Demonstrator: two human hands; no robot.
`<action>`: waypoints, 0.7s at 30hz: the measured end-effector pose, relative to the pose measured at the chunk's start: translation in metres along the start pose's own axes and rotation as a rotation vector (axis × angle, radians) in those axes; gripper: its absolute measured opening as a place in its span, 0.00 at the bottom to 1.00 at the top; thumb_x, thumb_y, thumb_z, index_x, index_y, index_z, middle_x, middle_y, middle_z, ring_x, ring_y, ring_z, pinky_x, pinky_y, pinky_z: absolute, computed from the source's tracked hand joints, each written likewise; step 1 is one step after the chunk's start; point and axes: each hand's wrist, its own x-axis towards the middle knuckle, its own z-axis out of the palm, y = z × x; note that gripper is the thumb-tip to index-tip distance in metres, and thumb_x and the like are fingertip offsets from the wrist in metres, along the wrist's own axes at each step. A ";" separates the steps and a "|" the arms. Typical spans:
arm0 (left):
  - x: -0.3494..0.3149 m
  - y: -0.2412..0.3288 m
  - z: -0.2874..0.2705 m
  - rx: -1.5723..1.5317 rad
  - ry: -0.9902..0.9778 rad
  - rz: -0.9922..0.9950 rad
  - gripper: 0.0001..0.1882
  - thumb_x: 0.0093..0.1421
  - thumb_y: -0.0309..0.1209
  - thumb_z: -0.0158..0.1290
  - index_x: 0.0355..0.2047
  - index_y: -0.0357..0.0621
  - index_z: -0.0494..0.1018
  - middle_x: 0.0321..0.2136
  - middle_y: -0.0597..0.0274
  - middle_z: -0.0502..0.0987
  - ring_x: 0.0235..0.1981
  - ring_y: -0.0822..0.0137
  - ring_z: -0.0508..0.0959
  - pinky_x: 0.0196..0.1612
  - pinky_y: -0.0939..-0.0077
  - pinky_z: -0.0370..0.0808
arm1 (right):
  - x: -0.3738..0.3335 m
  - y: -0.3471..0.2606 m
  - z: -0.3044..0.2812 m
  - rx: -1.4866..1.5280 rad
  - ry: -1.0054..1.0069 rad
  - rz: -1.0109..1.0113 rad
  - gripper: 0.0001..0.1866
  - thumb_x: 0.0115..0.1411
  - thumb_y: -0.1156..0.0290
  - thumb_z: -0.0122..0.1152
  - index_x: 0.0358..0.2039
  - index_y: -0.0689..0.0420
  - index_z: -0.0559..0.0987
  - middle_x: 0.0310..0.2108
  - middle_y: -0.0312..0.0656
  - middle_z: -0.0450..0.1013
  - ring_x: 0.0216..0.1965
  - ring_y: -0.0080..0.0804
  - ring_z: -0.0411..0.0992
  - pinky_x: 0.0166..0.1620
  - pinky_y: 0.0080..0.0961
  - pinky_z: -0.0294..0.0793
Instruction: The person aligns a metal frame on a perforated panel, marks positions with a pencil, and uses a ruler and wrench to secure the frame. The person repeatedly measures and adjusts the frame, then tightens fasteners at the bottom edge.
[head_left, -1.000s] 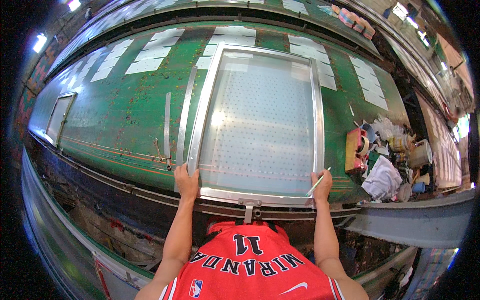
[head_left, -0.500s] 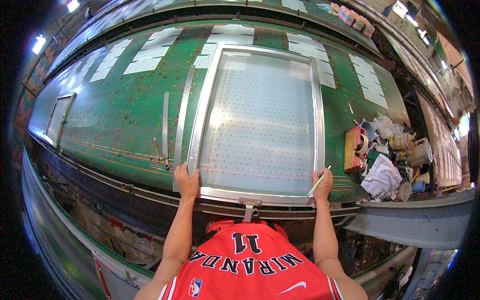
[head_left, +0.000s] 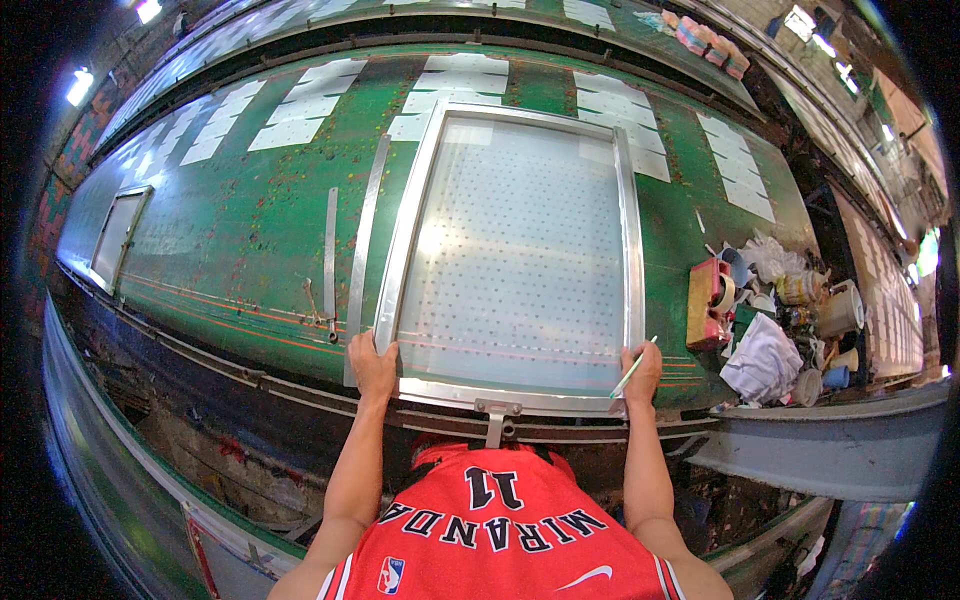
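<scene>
A large silk-screen frame (head_left: 632, 260) with metal sides and pale, translucent mesh dotted with small dark marks lies over the long green table (head_left: 250, 215). My left hand (head_left: 373, 368) is closed on its near left corner, thumb toward the inside. At the near right corner, my right hand (head_left: 642, 375) grips the frame's side. A thin whitish-green pen-like stick (head_left: 633, 368) is also tucked in the right fingers, slanting across the corner. A metal bracket (head_left: 497, 408) sits at the middle of the frame's near edge.
Left of the frame lie two flat metal strips (head_left: 332, 250) and a wrench (head_left: 332, 325). White sheets (head_left: 620, 100) are laid in rows across the table. Right, a red box (head_left: 706, 300), white cloth (head_left: 764, 358) and tubs crowd the edge. A smaller frame (head_left: 118, 235) stands far left.
The frame's far edge now appears lower and closer to me, while its near edge has shifted only slightly. Both hands keep their hold at the near corners.
</scene>
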 end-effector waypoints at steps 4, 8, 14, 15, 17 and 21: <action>0.000 -0.001 0.000 0.002 -0.016 -0.006 0.25 0.51 0.29 0.67 0.47 0.30 0.73 0.41 0.44 0.73 0.47 0.43 0.71 0.52 0.52 0.69 | 0.000 0.000 0.000 -0.015 -0.025 0.021 0.15 0.54 0.73 0.69 0.28 0.59 0.68 0.28 0.48 0.66 0.36 0.51 0.67 0.41 0.45 0.66; 0.001 -0.002 0.002 0.032 -0.029 -0.028 0.25 0.51 0.30 0.66 0.47 0.30 0.73 0.41 0.44 0.73 0.47 0.43 0.71 0.52 0.51 0.69 | 0.000 -0.001 0.000 -0.029 -0.024 0.033 0.15 0.54 0.72 0.69 0.29 0.59 0.68 0.29 0.48 0.67 0.37 0.52 0.67 0.41 0.45 0.66; 0.001 -0.002 0.001 0.040 -0.036 -0.015 0.24 0.52 0.31 0.66 0.47 0.31 0.73 0.41 0.44 0.73 0.47 0.42 0.71 0.52 0.51 0.69 | 0.000 -0.002 0.000 -0.026 -0.018 0.042 0.15 0.53 0.72 0.70 0.29 0.59 0.68 0.29 0.48 0.67 0.36 0.52 0.67 0.41 0.45 0.66; 0.000 -0.002 0.001 0.037 -0.032 -0.009 0.24 0.52 0.31 0.66 0.47 0.31 0.73 0.41 0.44 0.73 0.47 0.42 0.71 0.52 0.51 0.69 | 0.000 -0.002 0.000 -0.031 -0.021 0.044 0.15 0.53 0.72 0.70 0.29 0.59 0.68 0.29 0.48 0.67 0.36 0.52 0.67 0.40 0.45 0.66; 0.000 -0.001 0.001 0.032 -0.021 0.001 0.24 0.51 0.31 0.66 0.46 0.31 0.73 0.41 0.44 0.73 0.47 0.43 0.71 0.52 0.51 0.69 | 0.000 -0.001 0.000 -0.030 -0.022 0.036 0.15 0.53 0.73 0.70 0.29 0.59 0.68 0.29 0.48 0.66 0.36 0.52 0.67 0.40 0.45 0.66; 0.001 0.000 0.000 0.044 -0.050 -0.023 0.25 0.52 0.31 0.66 0.47 0.31 0.73 0.41 0.45 0.73 0.47 0.43 0.71 0.52 0.51 0.69 | -0.001 0.000 0.001 -0.025 -0.019 0.014 0.15 0.53 0.72 0.69 0.29 0.59 0.68 0.28 0.48 0.66 0.35 0.52 0.67 0.40 0.45 0.66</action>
